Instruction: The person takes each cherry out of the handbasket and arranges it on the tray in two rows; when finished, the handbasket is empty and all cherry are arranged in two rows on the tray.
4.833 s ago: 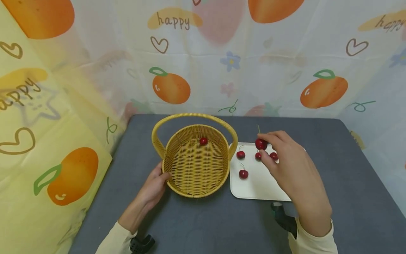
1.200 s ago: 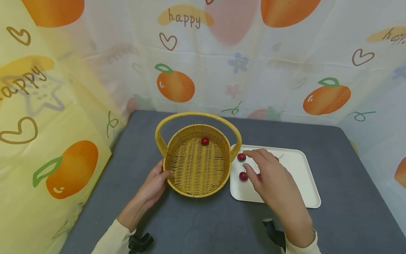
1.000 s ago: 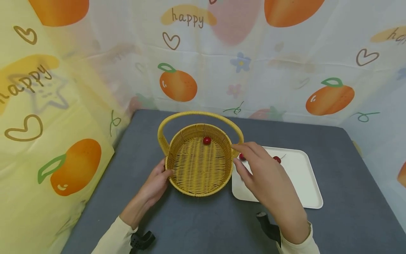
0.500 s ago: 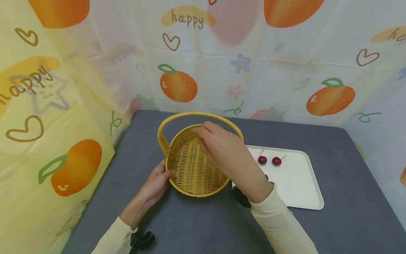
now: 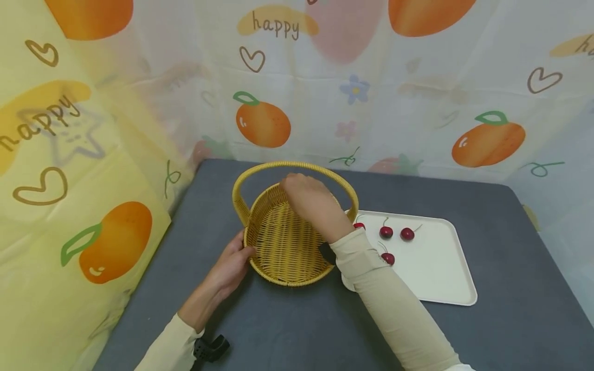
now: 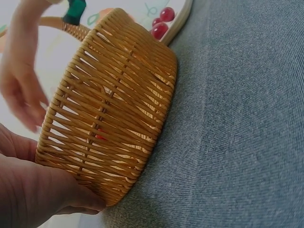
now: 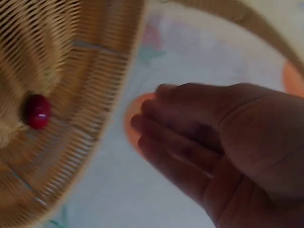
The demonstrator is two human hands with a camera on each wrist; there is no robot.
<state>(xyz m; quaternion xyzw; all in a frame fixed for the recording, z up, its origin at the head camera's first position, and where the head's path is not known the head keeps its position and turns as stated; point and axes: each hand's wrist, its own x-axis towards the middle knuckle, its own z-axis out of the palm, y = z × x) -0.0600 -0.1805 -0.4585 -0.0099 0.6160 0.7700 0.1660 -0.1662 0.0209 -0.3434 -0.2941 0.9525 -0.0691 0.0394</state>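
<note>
My left hand (image 5: 230,264) grips the left rim of the yellow wicker basket (image 5: 287,282), with the thumb over the edge. One red cherry (image 7: 38,111) lies inside the basket, seen in the right wrist view; in the head view it is hidden behind my right hand (image 5: 308,198). That hand hovers over the basket's far side, under the arched handle. In the right wrist view its fingers (image 7: 180,156) are loosely bent, apart from the cherry, with nothing visible between them. A white tray (image 5: 441,273) to the right bears several cherries with stems, among them a cherry (image 5: 386,232).
The grey table (image 5: 287,330) lies under everything. A fruit-print cloth (image 5: 399,87) hangs behind, and a yellow one (image 5: 106,170) stands at the left. My right sleeve (image 5: 390,293) crosses the tray's left part and hides some of it. The basket's handle (image 5: 297,164) arches over the opening.
My right hand let go of a cherry it held earlier, moved left from the tray and went over the basket. My left hand keeps its grip on the rim.
</note>
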